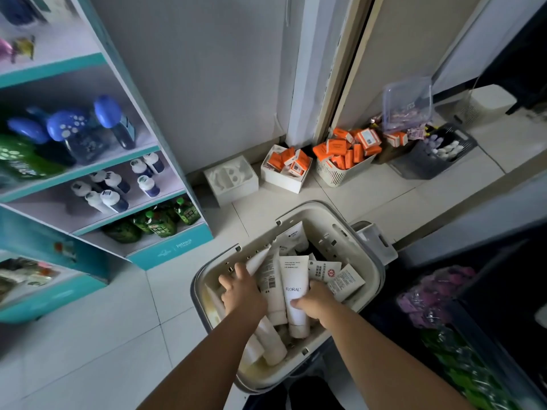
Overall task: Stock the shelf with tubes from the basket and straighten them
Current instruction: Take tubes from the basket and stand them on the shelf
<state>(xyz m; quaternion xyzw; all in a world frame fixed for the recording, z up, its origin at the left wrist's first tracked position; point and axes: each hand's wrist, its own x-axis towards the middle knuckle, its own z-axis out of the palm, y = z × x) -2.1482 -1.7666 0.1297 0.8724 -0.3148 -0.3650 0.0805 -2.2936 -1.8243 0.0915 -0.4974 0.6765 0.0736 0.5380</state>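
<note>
both arms are down in the cream basket [375,263] on the floor [118,335], and it's stuffed with white tubes [273,344]. my right grip [315,300] is closed round the floral tube [293,287], thumb on the front, fingers behind. my left grip [241,292] lies on the pile at the basket's left side, fingers against a slanted tube [258,260], can't tell if it's actually holding it. the teal shelf [170,253] stands off to the left.
</note>
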